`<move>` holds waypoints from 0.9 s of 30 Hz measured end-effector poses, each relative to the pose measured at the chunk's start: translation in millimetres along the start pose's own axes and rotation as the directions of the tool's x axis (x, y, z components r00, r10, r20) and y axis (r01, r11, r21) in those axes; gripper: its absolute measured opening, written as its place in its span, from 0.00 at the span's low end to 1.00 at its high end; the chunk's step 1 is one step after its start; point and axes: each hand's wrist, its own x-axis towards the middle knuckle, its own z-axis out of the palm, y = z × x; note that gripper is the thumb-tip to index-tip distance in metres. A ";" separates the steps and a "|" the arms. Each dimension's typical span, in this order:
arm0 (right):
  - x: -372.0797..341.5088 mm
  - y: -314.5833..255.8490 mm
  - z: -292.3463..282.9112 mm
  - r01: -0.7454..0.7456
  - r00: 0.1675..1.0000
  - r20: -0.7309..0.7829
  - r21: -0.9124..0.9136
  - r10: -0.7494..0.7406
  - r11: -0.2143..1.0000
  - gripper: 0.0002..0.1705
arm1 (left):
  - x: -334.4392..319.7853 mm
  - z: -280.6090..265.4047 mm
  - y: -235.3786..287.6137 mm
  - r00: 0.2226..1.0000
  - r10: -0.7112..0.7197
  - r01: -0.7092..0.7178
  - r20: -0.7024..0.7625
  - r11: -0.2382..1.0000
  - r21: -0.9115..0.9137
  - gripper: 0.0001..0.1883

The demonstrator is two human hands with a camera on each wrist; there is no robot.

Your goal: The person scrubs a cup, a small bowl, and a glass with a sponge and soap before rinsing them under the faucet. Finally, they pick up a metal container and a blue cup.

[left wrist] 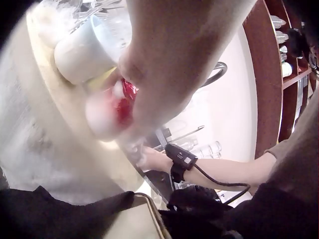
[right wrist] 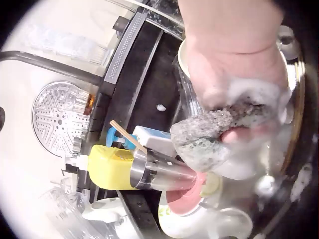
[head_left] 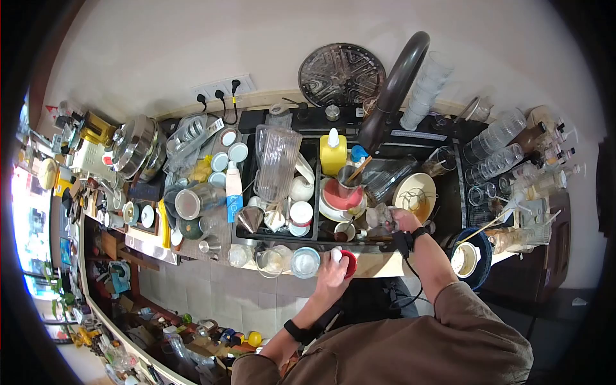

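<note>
My left hand [head_left: 331, 274] is at the counter's front edge, gripping a cup with a red inside [head_left: 349, 264]; in the left wrist view this cup [left wrist: 102, 115] looks white outside and blurred. Beside it stands a pale blue-white cup [head_left: 305, 262]. Over the sink, my right hand [head_left: 405, 220] holds a grey scrubbing sponge [right wrist: 204, 132], with white suds on the fingers. Below the sponge in the sink are a red bowl [right wrist: 185, 195], a steel tumbler [right wrist: 162, 171] with a wooden stick in it, and a cream bowl [head_left: 406, 187].
A yellow soap bottle [head_left: 333, 154] stands behind the sink near the dark curved faucet [head_left: 410, 64]. Stacked glasses [head_left: 494, 144] line the right side. Jars and lids crowd the counter at left, with a clear ribbed container [head_left: 277, 160]. A blue basin [head_left: 476, 282] sits at the right.
</note>
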 end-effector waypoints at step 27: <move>-125.4 -58.9 131.8 -0.007 0.974 0.209 0.423 -0.090 0.906 0.12 | 109.7 22.6 28.2 0.945 -0.313 0.313 0.099 0.770 -0.555 0.31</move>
